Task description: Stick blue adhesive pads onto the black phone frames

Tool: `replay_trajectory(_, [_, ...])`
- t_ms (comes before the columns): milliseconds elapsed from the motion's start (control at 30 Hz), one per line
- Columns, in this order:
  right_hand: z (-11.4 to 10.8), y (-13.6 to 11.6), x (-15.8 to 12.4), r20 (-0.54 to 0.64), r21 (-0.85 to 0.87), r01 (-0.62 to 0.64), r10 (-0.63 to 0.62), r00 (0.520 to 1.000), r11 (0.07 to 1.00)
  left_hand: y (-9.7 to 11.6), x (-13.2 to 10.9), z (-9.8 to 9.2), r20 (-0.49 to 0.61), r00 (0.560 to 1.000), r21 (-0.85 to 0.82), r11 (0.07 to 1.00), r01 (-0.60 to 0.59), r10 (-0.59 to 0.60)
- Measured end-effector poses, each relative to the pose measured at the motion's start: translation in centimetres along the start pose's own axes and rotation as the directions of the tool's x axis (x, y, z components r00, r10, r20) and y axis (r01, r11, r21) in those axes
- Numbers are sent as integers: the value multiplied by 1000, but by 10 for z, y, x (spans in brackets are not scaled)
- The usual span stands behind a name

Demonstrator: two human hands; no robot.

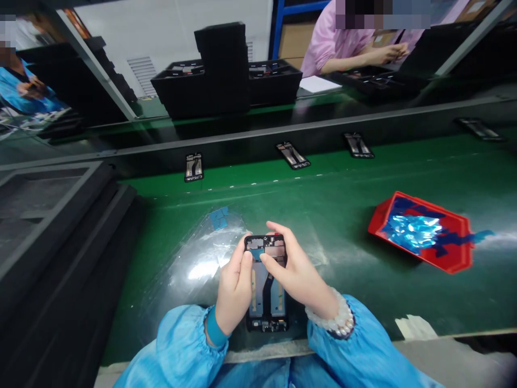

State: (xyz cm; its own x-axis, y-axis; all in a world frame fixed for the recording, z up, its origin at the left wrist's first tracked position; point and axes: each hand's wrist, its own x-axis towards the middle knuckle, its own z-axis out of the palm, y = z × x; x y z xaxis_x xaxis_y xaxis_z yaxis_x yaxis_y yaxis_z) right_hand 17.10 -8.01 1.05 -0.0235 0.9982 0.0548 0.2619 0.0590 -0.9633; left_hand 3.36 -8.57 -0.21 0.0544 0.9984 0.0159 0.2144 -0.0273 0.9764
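I hold a black phone frame point(267, 302) upright over the near edge of the green mat, its inner side with blue and black parts facing me. My left hand point(233, 288) wraps round its left edge, thumb on the face near the top. My right hand point(294, 269) grips the right side, its thumb and fingers pinched on a small blue tab near the frame's upper middle. Both sleeves are light blue; a pale bead bracelet point(336, 319) circles my right wrist.
Clear plastic film point(202, 258) with a blue tab lies left of my hands. A red tray point(428, 231) of blue film scraps sits right. Several phone frames point(194, 166) ride the belt beyond. Black trays point(226, 81) stand behind; dark foam trays point(48, 226) lie left. Co-workers sit opposite.
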Motion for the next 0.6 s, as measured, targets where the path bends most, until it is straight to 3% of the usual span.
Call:
replay_trajectory(100, [-7,-2,2,78,-151,117,-106,991,982,-2,0,-1,13,1000,38,999,9,-9])
replay_trajectory(200, [-9,-4,4,119,-233,144,-119,986,962,-5,1,-2,39,999,159,987,-18,12])
replay_trajectory(367, [-12,-4,3,144,-206,162,-134,981,965,-4,1,-4,99,993,273,957,-95,71])
replay_trajectory(467, [-16,-5,4,173,-193,172,-139,975,966,0,1,-8,202,975,270,952,-141,87])
replay_trajectory(600, [-15,-4,7,53,-202,111,-102,993,973,4,4,-17,424,899,213,954,-213,107])
